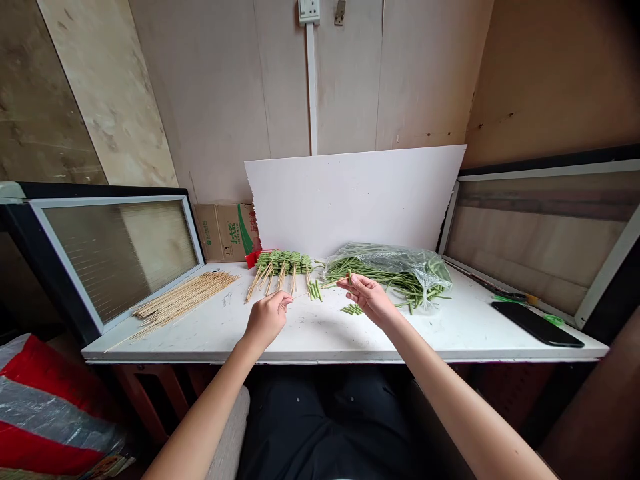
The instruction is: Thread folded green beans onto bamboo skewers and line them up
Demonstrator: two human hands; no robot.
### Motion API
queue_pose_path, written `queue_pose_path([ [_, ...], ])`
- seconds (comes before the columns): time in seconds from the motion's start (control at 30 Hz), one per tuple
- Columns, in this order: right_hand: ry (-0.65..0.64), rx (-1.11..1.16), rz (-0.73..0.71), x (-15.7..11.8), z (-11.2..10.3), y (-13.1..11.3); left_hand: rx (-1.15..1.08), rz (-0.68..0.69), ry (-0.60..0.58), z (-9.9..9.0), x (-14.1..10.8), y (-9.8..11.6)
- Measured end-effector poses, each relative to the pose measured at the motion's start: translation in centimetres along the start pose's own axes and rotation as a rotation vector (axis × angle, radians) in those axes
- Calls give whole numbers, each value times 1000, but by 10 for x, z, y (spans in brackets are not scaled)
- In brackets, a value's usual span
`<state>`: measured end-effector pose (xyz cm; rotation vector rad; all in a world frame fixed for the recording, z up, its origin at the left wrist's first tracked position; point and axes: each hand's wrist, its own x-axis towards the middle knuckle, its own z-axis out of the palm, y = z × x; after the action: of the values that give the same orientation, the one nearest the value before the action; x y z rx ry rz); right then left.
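Observation:
My left hand (267,317) is closed in a pinch above the front of the white table. From its fingertips a thin bamboo skewer, faint in places, appears to run toward my right hand (369,297). Thumb and fingers of that right hand pinch a short piece of green bean (349,277) at the skewer's far end. Just beyond the hands lie cut bean pieces (315,290), with more cut pieces (353,309) beside my right hand. Behind my left hand, finished skewers of green bean pieces (284,261) are stacked, their bare sticks pointing toward me.
Loose bamboo skewers (187,297) spread over the table's left side. A clear plastic bag (390,257) of long green beans stands at the back right. A black phone (537,324) lies far right, near scissors (510,293). A cardboard box (220,233) and white board (355,200) stand behind.

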<state>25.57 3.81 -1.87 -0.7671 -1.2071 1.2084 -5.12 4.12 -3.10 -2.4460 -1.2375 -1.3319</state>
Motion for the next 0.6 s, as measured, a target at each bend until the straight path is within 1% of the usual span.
queue_pose_path([
  [0.27, 4, -6, -13, 0, 0, -1, 9, 5, 7, 0, -1, -1],
  [0.6, 95, -68, -113, 0, 1, 4, 56, 2, 12, -3, 0, 0],
])
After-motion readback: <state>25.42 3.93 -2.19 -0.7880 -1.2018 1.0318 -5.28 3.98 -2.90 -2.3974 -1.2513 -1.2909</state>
